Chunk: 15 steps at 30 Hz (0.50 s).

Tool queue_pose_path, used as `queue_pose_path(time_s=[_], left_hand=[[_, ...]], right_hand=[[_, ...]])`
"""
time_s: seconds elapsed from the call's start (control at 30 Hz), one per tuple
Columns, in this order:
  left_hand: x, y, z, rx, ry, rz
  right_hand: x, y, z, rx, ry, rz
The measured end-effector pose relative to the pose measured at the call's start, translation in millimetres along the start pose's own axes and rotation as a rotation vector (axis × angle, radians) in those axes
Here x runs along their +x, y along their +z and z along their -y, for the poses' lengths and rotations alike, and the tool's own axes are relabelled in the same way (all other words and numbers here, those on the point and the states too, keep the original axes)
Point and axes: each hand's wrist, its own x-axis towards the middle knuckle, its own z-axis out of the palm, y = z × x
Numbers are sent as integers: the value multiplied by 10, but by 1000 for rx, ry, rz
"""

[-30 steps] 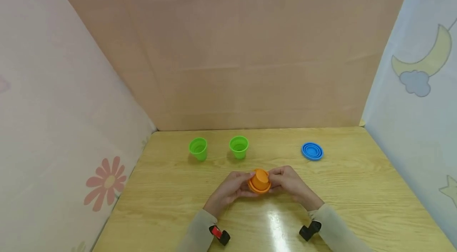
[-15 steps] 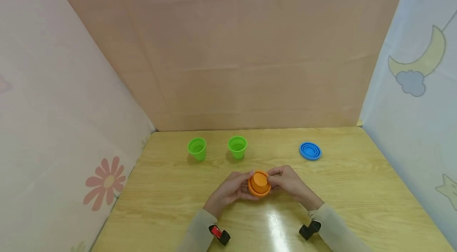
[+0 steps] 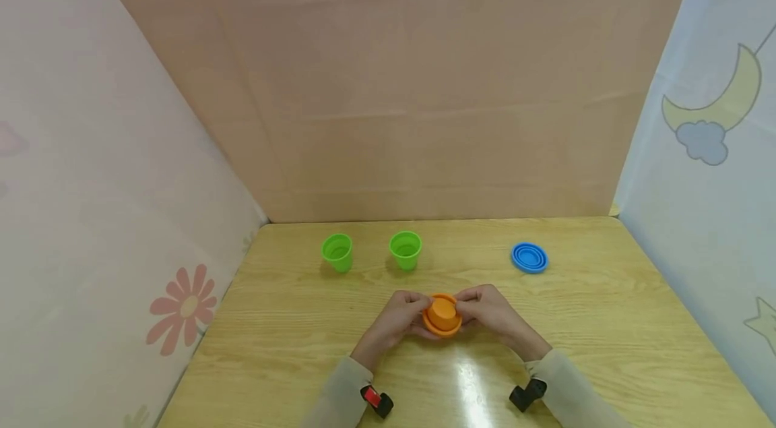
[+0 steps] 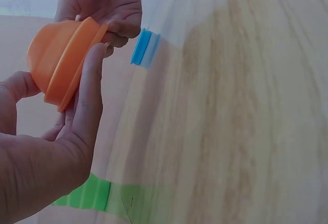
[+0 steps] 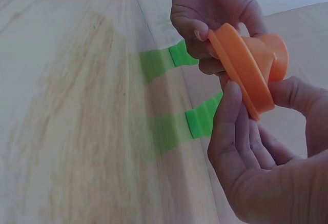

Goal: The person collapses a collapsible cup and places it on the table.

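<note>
An orange collapsible cup (image 3: 443, 315) is held by both hands above the near middle of the table, its small base facing up towards the head. My left hand (image 3: 395, 317) pinches its left side, thumb on the stepped wall and fingers under the wide rim. On the opposite side my right hand (image 3: 492, 315) grips it likewise. In the right wrist view the orange cup (image 5: 245, 70) is partly folded, its wall dented beside the narrow base. The left wrist view shows its rings (image 4: 69, 62) bulging away from the rim.
Two green collapsible cups, one at left (image 3: 337, 253) and one nearer the middle (image 3: 405, 251), stand extended and upright towards the back of the wooden table (image 3: 273, 333). A flattened blue collapsible cup (image 3: 530, 257) lies at back right. A brown panel (image 3: 424, 111) rises behind.
The orange cup has tilted a little and sits slightly lower, its raised base looking shorter than a second ago. My left thumb has shifted on its wall. The other cups stay put.
</note>
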Motion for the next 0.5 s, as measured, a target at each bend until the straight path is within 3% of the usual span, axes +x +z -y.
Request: queue_pose_path(time_s=[0.27,0.5], left_hand=[[-2,41,11,-15,28,-4],[-45,-10,19,-123,26,89]], right_hand=[[-35,-28,10,41,-2,4],[-45,-52,3,56,5,-21]])
